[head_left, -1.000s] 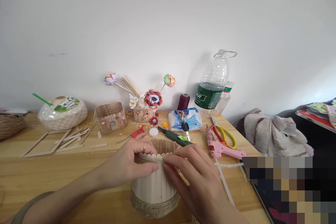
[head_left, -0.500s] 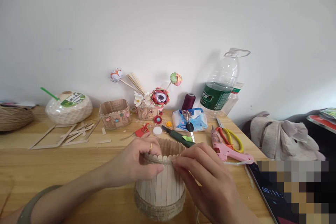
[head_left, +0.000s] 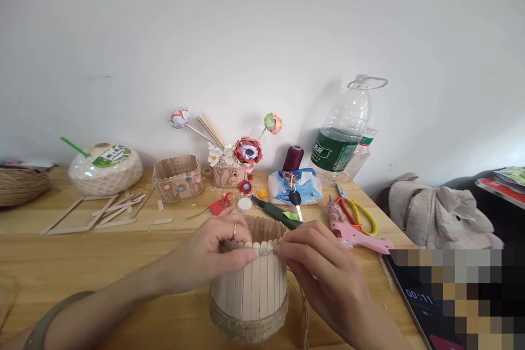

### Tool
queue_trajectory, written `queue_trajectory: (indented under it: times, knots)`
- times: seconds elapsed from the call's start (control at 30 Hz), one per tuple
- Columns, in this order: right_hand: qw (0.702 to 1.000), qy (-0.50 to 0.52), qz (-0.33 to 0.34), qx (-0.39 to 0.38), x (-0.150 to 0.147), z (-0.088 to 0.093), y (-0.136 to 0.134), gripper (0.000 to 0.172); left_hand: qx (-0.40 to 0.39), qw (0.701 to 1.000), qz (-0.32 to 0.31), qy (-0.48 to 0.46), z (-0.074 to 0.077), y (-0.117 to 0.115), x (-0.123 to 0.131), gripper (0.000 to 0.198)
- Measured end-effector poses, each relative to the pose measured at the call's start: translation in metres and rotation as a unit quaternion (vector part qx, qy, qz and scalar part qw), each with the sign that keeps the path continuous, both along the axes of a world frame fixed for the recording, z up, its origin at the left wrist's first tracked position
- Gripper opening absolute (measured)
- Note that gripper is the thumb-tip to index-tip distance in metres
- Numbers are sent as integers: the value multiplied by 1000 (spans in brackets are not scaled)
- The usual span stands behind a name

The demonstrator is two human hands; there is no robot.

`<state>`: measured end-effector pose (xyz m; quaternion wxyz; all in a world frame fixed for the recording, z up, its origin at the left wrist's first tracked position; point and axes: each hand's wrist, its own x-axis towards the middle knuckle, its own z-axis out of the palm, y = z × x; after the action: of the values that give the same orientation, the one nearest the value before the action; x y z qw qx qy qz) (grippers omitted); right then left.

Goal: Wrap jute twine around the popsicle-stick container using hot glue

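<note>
A round holder made of upright wooden craft sticks (head_left: pixel 250 287) stands in front of me, its scalloped rim at the top and twine (head_left: pixel 250 329) wound in a thick band around its base. My left hand (head_left: pixel 221 249) clasps the rim, thumb outside on the front and fingers over the inside. At the right of the rim my right hand (head_left: pixel 324 273) is closed, its fingertips pinching a thin cord of twine against the sticks. A shiny, wet-looking strip shows just under the rim between both hands. Loose twine (head_left: pixel 304 317) hangs below my right hand.
Behind lie a green utility knife (head_left: pixel 276 214), a pink glue gun (head_left: pixel 361 239), scissors (head_left: pixel 363 216) and a tissue pack (head_left: pixel 295 187). Craft sticks (head_left: pixel 118 210) and a decorated stick box (head_left: pixel 178 179) are left. A large bottle (head_left: pixel 340 136) leans by the wall; a phone (head_left: pixel 414 295) lies right.
My right hand has shifted slightly right along the rim, uncovering more of the shiny strip and the hanging twine. My left hand keeps its hold. The whole view has shifted a little.
</note>
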<state>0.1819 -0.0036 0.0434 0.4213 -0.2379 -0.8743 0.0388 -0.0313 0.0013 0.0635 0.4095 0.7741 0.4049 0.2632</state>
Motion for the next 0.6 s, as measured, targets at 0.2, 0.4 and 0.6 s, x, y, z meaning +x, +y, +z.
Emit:
queue_trajectory:
  times: [0.2, 0.4, 0.6]
  knots:
    - [1000, 3, -7, 14, 1, 0, -1, 25, 2, 1000, -8, -20, 0, 2, -3, 35]
    - [998, -18, -50, 43, -1, 3, -10, 19, 9, 1000, -3, -18, 0, 1, -2, 34]
    - [993, -2, -84, 80, -10, 8, -16, 17, 25, 1000, -7, 9, 0, 1, 0, 36]
